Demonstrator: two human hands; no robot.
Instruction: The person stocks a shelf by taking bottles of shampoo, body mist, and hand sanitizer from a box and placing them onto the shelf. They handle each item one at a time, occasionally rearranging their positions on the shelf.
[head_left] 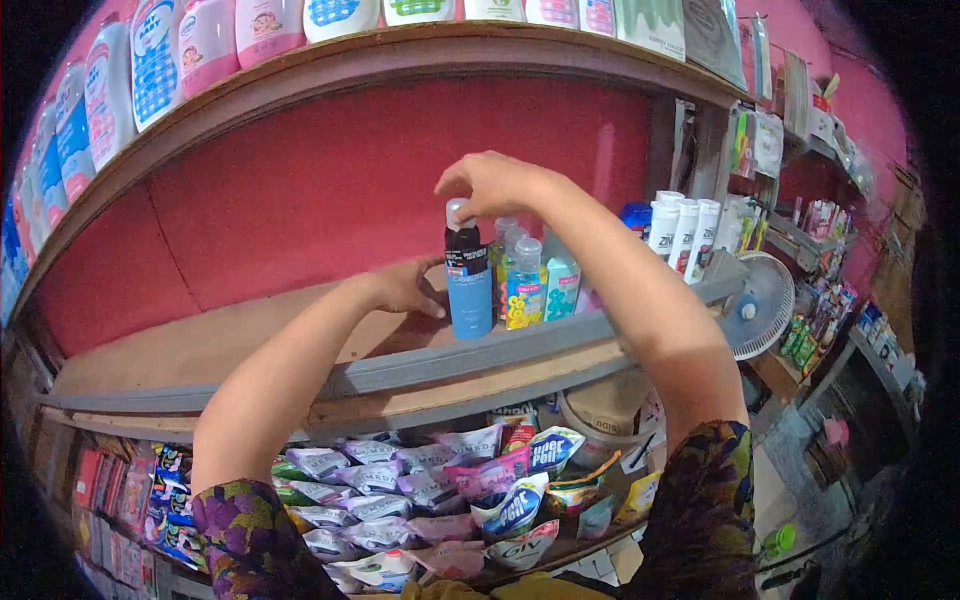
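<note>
A blue bottle with a black upper part and a clear-white cap stands upright on the wooden shelf, close to its grey front edge. From above, my right hand curls its fingers and thumb around the cap. My left hand is just left of the bottle, thumb and fingers apart, with some fingertips hidden behind the bottle. Right beside it stand a yellow-labelled bottle with a clear cap and a teal bottle, with more bottles partly hidden behind.
White bottles line the shelf's right end, by a fan. Large bottles fill the upper shelf. Below lie rows of pouches, near a bucket. The red back wall closes the shelf.
</note>
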